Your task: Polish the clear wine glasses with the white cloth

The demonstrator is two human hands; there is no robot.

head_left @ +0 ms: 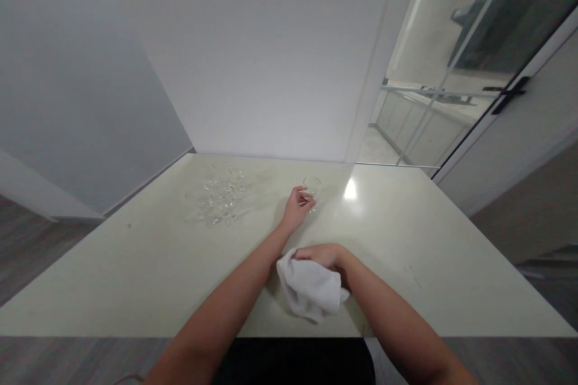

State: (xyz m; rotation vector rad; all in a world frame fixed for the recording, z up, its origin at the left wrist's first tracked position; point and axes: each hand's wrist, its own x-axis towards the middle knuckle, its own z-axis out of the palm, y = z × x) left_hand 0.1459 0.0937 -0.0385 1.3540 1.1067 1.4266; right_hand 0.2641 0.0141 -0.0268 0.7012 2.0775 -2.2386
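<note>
My left hand reaches forward over the pale table, and its fingers are pinched on the lower part of a small clear glass that stands upright. My right hand rests near the table's front edge, closed on a crumpled white cloth that hangs below the fingers onto the table. Both bare forearms run back toward me.
A cluster of several clear glasses stands at the back left of the table. A white wall rises right behind the table. A glass partition and a white door with a dark handle are at the right.
</note>
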